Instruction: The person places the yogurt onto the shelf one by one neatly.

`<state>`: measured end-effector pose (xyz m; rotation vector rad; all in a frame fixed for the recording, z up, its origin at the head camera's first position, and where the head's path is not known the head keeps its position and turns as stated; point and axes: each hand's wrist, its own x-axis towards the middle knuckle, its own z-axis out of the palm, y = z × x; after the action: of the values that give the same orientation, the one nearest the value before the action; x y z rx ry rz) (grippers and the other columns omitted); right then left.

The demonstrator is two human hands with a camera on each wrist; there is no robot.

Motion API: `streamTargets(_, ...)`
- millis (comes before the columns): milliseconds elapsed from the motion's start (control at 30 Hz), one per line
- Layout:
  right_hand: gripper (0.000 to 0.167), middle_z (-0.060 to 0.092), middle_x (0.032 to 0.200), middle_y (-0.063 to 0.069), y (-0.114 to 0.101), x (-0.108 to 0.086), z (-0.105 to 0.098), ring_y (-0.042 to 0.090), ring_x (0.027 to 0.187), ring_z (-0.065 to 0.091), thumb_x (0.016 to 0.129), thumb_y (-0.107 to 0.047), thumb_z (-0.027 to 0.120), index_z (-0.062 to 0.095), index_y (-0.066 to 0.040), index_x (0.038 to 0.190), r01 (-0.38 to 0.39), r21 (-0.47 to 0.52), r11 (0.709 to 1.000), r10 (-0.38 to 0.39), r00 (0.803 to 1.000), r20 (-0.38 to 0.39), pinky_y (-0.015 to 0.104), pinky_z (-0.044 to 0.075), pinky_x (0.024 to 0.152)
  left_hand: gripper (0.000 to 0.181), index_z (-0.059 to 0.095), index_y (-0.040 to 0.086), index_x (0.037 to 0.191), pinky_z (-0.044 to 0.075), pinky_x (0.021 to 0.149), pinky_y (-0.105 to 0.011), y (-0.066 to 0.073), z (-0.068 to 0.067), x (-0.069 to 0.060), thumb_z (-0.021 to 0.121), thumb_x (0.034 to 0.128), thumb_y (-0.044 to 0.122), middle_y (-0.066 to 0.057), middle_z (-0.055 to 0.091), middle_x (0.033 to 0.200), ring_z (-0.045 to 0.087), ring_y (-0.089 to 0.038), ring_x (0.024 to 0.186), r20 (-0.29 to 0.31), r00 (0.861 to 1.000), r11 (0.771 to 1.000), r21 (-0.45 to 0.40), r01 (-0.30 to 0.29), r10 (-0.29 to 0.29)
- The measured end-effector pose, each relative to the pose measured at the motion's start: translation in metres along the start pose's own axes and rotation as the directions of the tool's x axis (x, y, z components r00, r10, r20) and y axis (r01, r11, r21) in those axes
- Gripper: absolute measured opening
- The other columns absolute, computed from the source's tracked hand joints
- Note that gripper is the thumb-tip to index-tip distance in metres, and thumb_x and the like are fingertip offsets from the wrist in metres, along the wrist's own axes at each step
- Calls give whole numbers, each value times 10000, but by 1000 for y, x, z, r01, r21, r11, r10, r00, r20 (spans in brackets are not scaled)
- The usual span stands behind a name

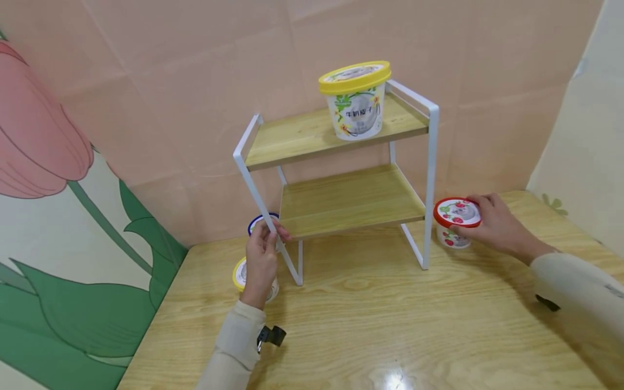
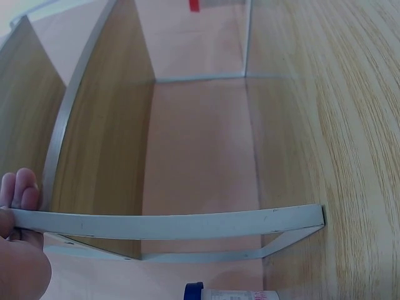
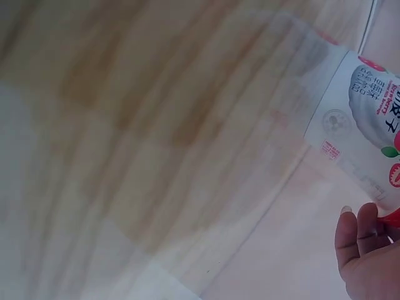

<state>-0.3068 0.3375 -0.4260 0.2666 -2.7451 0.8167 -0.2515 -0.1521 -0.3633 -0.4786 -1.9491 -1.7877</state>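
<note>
A two-tier shelf rack [image 1: 351,200] with wooden boards and a white metal frame stands on the table. My left hand [image 1: 261,260] grips the rack's front left leg, fingers curled about the white bar [image 2: 169,226] in the left wrist view. To the right of the rack, my right hand [image 1: 502,227] holds a red-lidded ice cream tub [image 1: 454,237] by its lid, thumb and fingers on either side. The tub's base appears to rest on the table. On the top board sits a yellow-lidded tub [image 1: 361,111], close to the front edge.
Left of the rack stand another yellow-lidded tub [image 1: 239,276] and a blue-lidded tub [image 1: 251,225], both partly hidden by my left hand. The wooden table [image 1: 370,325] runs back to a pink cloth wall [image 1: 195,108]. A tulip picture [image 1: 73,260] covers the left side.
</note>
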Motion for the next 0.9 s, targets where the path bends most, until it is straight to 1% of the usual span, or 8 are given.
streamTargets(267,888,329,1344,351,0,-5,-1,488,1173,359,817,-402,792,358,119,1391,6,-1,1000,-6,1000,-4,682,413,883,141,508,-105,1103,593,825,-280,-1,1,0,398,1018,-79,-277,611,957,666,-91,819,1,1000,1000,6,-8,8)
streamTargets(400,908,335,1332,352,-1,-8,-2,484,1152,370,819,-421,788,345,113,1404,0,-14,1000,0,1000,3,689,429,873,143,507,-102,1107,595,822,-266,-2,1,-1,396,1023,-70,-276,608,960,665,-95,825,3,1000,1000,4,-10,10)
streamTargets(500,911,360,1303,342,-2,-9,-1,466,1119,396,811,-430,791,353,105,1404,4,-30,1000,-5,1000,-3,666,446,850,140,504,-106,1104,593,815,-253,-2,0,-1,397,1024,-67,-270,605,955,663,-97,825,-1,1000,1000,0,-12,12)
streamTargets(633,890,397,1251,327,-2,-12,-1,446,1074,426,803,-431,795,382,104,1383,31,-65,997,-33,999,-25,631,454,812,139,504,-110,1102,590,811,-243,-2,0,-1,397,1022,-72,-260,605,949,662,-93,820,-5,1000,1000,-4,-14,14)
streamTargets(900,876,422,1246,317,-5,-17,-4,444,1082,431,795,-448,791,408,98,1363,44,-89,995,-48,998,-48,629,447,811,139,502,-118,1102,592,807,-243,-2,1,0,397,1019,-79,-269,601,948,659,-92,819,-2,1000,1000,-12,-24,24)
